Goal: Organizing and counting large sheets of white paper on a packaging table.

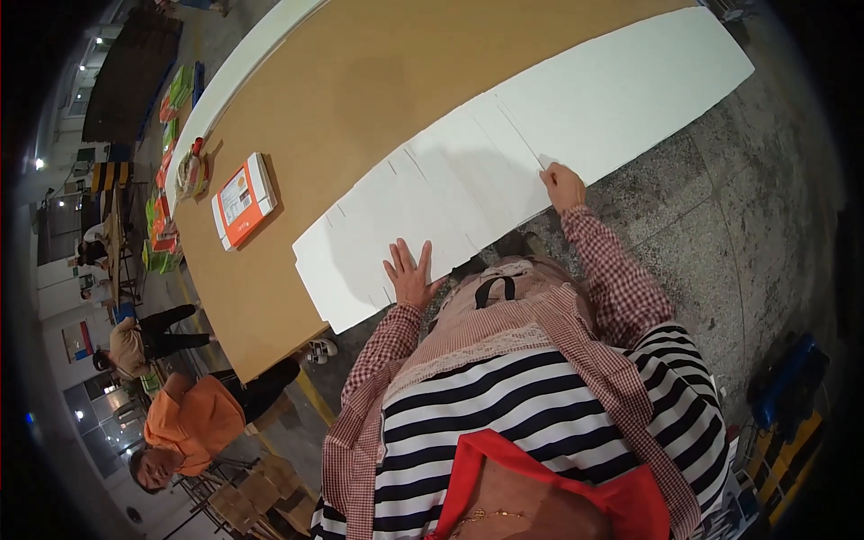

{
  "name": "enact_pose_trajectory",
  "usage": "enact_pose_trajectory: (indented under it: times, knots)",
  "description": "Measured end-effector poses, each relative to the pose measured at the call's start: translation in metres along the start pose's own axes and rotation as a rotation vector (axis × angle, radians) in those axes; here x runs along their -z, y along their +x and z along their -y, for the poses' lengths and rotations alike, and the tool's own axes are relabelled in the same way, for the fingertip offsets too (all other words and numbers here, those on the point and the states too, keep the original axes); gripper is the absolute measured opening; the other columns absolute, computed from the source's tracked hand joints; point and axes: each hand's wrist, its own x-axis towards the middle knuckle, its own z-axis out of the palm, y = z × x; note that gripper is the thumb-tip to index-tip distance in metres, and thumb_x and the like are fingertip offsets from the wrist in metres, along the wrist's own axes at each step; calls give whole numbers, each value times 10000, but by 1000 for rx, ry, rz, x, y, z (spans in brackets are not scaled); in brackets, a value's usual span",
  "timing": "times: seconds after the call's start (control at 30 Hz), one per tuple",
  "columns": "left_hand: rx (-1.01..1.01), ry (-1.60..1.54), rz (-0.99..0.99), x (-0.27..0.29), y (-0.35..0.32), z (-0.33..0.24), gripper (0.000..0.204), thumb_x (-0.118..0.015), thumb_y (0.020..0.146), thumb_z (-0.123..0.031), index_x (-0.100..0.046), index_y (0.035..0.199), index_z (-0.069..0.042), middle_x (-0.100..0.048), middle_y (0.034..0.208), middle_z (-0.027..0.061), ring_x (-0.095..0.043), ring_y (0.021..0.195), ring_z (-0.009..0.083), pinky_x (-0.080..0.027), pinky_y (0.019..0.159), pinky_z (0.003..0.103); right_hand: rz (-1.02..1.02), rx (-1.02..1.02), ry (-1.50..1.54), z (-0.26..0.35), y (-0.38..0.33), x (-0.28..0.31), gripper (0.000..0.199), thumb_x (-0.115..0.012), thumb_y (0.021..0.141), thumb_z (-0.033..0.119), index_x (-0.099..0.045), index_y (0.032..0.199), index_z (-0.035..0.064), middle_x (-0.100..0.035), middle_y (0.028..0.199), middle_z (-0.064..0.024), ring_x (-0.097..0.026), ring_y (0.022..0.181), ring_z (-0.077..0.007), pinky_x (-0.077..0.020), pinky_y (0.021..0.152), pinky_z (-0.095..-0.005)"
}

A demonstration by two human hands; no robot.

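Note:
A long white cardboard sheet (pixel 639 94), with short slits and crease lines in it, lies across the brown tabletop (pixel 333 135) and reaches past its near edge. My left hand (pixel 412 277) rests flat on the sheet's near left part, fingers spread. My right hand (pixel 564 187) is closed in a pinch at the sheet's near edge, right of the middle. A thin dark line in the sheet runs up to those fingertips. What they pinch, if anything, is too small to make out.
An orange and white box (pixel 243 205) sits at the table's left, near a clear bag (pixel 192 171) with a red top. A person in an orange top (pixel 198 423) is at the lower left. Blue equipment (pixel 787 387) stands on the floor at right.

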Motion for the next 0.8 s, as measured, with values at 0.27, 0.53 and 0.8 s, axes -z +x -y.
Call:
enact_pose_trajectory:
  times: [0.27,0.53,0.8]
  knots:
    - [-11,6,-3,-3,-1,-1,997,-660,726,-647,-203,1504,-225,36,1529,301,25,1418,471,-90,1062,679,-60,-104,275,-17,9,5,309,-713,791,333,-640,900,53,-648,886,-126,-622,831,-274,-496,738,-395]
    - [-18,-14,-11,-5,-1,0,999,-673,721,-640,-212,1502,-222,56,1528,301,40,1416,475,-79,1056,689,-70,-45,149,-19,20,11,322,-696,806,356,-647,839,40,-644,803,-134,-622,783,-287,-492,730,-400]
    - [-19,-33,-12,-6,-4,0,986,-670,733,-627,-205,1504,-226,54,1528,302,40,1417,474,-70,1059,687,15,12,-23,-30,15,5,403,-560,878,425,-661,841,36,-657,847,-163,-624,808,-336,-484,724,-448]
